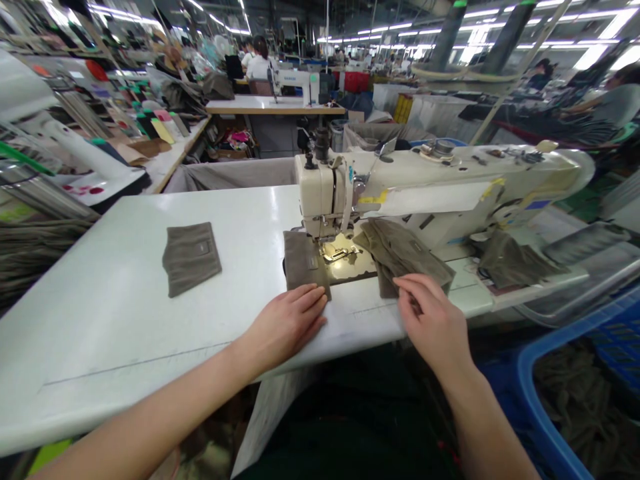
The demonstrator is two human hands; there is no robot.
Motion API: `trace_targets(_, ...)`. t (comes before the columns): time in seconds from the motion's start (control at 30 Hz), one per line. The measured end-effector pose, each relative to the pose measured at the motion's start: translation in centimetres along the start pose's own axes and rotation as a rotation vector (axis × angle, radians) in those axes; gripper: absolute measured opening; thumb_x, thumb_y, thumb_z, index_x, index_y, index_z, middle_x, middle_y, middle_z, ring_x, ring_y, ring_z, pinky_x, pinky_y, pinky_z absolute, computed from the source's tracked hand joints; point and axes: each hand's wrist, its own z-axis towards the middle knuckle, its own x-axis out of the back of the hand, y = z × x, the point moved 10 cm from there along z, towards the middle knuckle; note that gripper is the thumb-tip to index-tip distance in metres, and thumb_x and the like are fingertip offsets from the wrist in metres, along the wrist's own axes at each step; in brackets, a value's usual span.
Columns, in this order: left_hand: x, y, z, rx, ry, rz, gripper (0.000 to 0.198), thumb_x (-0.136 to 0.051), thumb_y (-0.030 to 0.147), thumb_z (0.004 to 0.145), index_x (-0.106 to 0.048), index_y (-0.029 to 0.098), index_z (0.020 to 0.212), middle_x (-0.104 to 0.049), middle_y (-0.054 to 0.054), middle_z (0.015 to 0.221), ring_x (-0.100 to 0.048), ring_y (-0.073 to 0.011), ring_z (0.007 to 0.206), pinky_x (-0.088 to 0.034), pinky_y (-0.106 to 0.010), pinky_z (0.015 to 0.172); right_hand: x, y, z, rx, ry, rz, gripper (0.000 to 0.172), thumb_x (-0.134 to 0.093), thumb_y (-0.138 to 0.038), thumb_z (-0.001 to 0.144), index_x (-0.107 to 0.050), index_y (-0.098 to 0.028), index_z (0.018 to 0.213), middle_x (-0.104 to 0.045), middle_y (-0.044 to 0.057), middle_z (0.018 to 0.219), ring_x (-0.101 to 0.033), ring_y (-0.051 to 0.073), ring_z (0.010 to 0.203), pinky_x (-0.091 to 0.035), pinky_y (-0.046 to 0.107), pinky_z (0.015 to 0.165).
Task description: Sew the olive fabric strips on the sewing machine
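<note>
A cream sewing machine (400,183) stands over the white table. Under the left side of its head lies an olive-brown fabric piece (299,261) with a small label. My left hand (287,325) rests on the near edge of that piece, fingers together and flat. To the right of the metal needle plate (347,257) is a stack of similar fabric pieces (407,250). At the stack's near edge my right hand (433,313) pinches the fabric between thumb and fingertips. Another fabric piece (193,257) lies flat at the left, touched by neither hand.
A blue basket (530,393) with brown fabric inside stands at the lower right. More cloth (517,257) lies beyond the machine's right side. Piled fabric (37,253) is at the far left. Behind are another machine (297,80) and seated people.
</note>
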Motion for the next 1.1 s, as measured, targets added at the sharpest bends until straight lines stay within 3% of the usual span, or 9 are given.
trace_targets(0.27,-0.5,-2.1,0.9,0.028,0.0,-0.055,0.033,-0.047,0.029,0.101,-0.065,0.013,0.123,-0.068,-0.013,0.127,-0.064,-0.0279,0.118,-0.06,-0.045,0.095,3.0,4.4,0.7,-0.158,0.074,-0.176,0.028,-0.049,-0.019,0.091,-0.071,-0.021,0.107,-0.072,0.008,0.115,-0.069,0.025,0.099,-0.053,0.037,0.086)
trace_targets(0.47,-0.6,-3.4,1.8,0.032,-0.004,-0.09,0.033,-0.047,0.029,0.101,-0.067,0.013,0.122,-0.068,-0.014,0.124,-0.064,-0.0281,0.116,-0.06,-0.045,0.095,4.3,6.0,0.9,-0.185,0.087,-0.197,0.037,-0.046,-0.017,0.085,-0.069,-0.021,0.114,-0.069,0.009,0.123,-0.066,0.028,0.107,-0.053,0.041,0.092)
trace_targets(1.1,-1.7,-7.6,4.2,0.09,-0.056,-0.102,0.035,-0.044,0.03,0.102,-0.069,0.012,0.117,-0.068,-0.015,0.119,-0.064,-0.0262,0.11,-0.056,-0.044,0.096,3.7,8.3,0.5,-0.209,0.011,-0.218,0.036,-0.045,-0.018,0.083,-0.07,-0.02,0.11,-0.07,0.01,0.119,-0.067,0.027,0.106,-0.051,0.043,0.098)
